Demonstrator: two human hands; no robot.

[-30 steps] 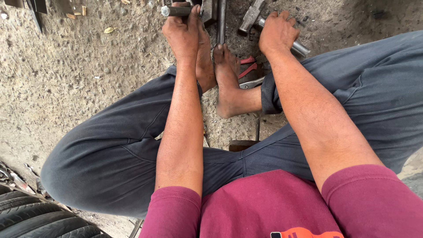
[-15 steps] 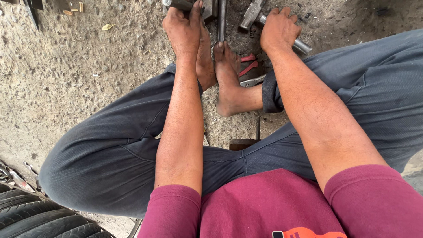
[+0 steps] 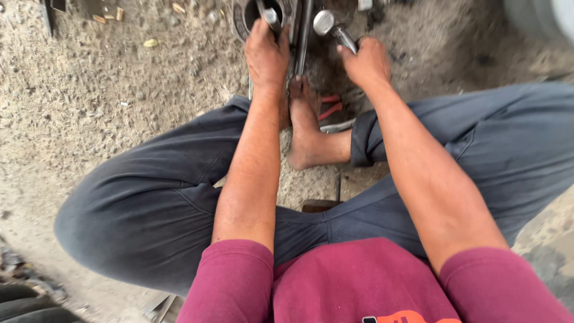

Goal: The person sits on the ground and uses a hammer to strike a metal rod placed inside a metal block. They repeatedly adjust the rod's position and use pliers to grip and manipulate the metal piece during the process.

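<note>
I sit on sandy ground with my knees spread and bare feet [image 3: 305, 128] in front. My left hand [image 3: 266, 54] is closed around a short metal rod [image 3: 270, 15] that goes into a round metal part [image 3: 263, 12] at the top edge. My right hand [image 3: 366, 60] grips the handle of a metal hammer [image 3: 332, 27], its round head raised just right of a long steel bar [image 3: 304, 36]. The hammer head is apart from the round part.
Red-handled pliers [image 3: 329, 107] lie by my right foot. A small wooden block [image 3: 320, 205] sits between my legs. Dark tyre tread [image 3: 24, 296] shows at the bottom left and a pale curved object [image 3: 541, 18] at the top right. Pebbles and scraps dot the ground.
The view has tilted up, showing more of the round part and the hammer head. My right hand has swung the hammer head from lying out to the right to raised near the bar.
</note>
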